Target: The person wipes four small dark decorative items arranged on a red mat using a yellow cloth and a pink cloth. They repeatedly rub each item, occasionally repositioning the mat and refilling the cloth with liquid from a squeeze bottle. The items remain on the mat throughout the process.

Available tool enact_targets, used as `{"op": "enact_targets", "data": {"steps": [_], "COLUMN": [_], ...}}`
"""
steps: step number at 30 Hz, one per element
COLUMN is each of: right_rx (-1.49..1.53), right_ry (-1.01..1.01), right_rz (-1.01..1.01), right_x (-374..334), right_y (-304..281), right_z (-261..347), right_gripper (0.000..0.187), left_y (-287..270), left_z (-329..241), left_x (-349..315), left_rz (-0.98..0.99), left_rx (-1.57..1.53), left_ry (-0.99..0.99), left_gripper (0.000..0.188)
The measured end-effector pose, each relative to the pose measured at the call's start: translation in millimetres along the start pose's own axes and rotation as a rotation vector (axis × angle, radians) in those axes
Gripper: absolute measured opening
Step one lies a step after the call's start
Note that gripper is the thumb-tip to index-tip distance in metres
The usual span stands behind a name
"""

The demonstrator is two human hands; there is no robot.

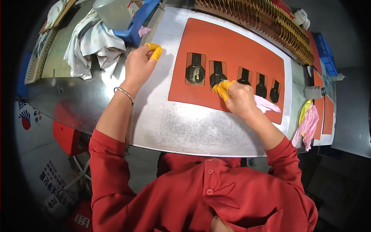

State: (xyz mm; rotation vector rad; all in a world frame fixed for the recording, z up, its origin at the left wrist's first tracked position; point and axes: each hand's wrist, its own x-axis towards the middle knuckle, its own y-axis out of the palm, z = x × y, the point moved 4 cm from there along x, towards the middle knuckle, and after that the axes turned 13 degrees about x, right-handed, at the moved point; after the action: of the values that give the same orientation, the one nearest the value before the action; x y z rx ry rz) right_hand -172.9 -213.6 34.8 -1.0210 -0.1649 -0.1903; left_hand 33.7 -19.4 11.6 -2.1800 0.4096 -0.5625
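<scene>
An orange-red mat (224,38) lies on the metal worktop, carrying a row of several thin dark rectangular pieces with gold grid patterns and black round shapes. My right hand (241,100), with yellow finger cots on its fingertips, is curled at the lower end of the second piece (217,71) from the left. A pink cloth (267,104) sticks out from under that hand, seemingly gripped by its lower fingers. Left of the mat my left hand (140,63) is raised, its cotted thumb and forefinger closed together; anything between them is too small to see. The leftmost piece (195,69) looks shiny.
A slatted rack (262,27) holding many thin upright pieces runs along the back. White cloth (94,42) hangs beside a blue bin (135,33) at left. To the right are a grey bottle (315,92) and pink and yellow cloths (308,125). A red stool (65,137) stands below.
</scene>
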Motion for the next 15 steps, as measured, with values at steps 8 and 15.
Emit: {"op": "enact_targets", "data": {"steps": [8,15], "right_rx": [-0.004,0.004], "right_ry": [-0.022,0.067], "right_rz": [0.032,-0.002], "right_x": [6,42], "right_y": [-3,-5], "right_z": [-1,-17], "right_gripper": [0.009,0.01], "left_y": [0,3], "left_z": [3,4], "left_x": [-3,-2], "left_rz": [-0.003,-0.008], "left_rx": [-0.056,-0.11], "left_ry": [-0.032,-0.027], "left_gripper": [0.021,0.021]}}
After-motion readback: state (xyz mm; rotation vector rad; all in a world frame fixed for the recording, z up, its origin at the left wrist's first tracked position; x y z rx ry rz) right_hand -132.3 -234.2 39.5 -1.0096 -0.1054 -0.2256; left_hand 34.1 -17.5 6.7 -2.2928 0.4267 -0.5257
